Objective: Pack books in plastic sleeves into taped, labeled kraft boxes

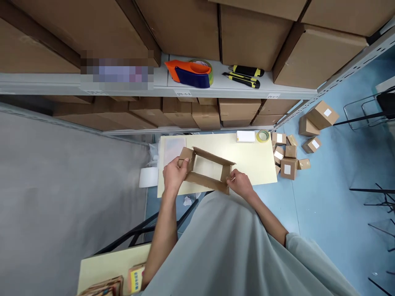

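Note:
Both my hands hold an unfolded brown cardboard box point(206, 177) over a pale yellow table point(256, 164). The box is opened into a hollow rectangle and the tabletop shows through it. My left hand point(174, 174) grips its left end, fingers wrapped over the end flap. My right hand point(241, 183) pinches the right end near the lower corner.
A tape roll point(263, 135) and a white pad point(246, 136) lie at the table's far edge. Several small sealed boxes point(286, 158) sit on the blue floor to the right. A shelf above holds an orange-blue tape dispenser point(191, 73) and two yellow-black utility knives point(245, 75) among big cartons.

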